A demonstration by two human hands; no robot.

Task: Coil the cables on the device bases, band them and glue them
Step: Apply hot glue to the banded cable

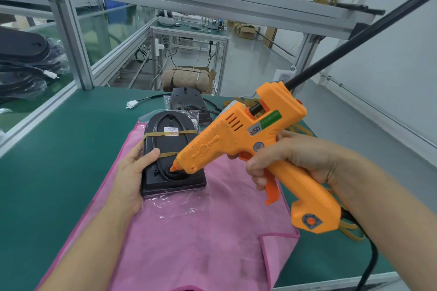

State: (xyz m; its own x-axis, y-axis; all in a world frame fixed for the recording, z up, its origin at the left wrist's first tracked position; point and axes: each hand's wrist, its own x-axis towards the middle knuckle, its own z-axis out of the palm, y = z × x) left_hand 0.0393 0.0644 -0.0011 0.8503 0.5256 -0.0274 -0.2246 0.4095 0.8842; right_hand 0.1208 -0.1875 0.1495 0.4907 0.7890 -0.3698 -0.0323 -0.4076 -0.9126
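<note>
The right hand (286, 160) is clamped round the grip of an orange glue gun (250, 139), w/ fingers curled at the trigger. A black glue stick (354, 38) runs out of the gun's back, up and to the right. The gun is tilted down to the left, and its nozzle tip (173, 168) is set at the near end of a black device base (170, 163), right where the coiled black cable (163, 172) bends; actual contact can't be judged.

The left hand (132, 172) is held against the base's left edge, thumb laid on top and fingers wrapped under the side, so the base is gripped. The cable is looped in an oval on the base's face and is crossed by two tan rubber bands (156, 134), one over a white label (171, 130), one nearer the thumb.

The base is seen lying on a clear plastic bag (179, 203), which is spread on a pink cloth (189, 243) on the green bench mat (59, 149). A 2nd dark base (186, 99) is placed just behind, w/ a white connector (132, 103) on its lead to the left. Loose rubber bands (350, 231) are scattered near the gun's butt, at the cloth's right.
</note>
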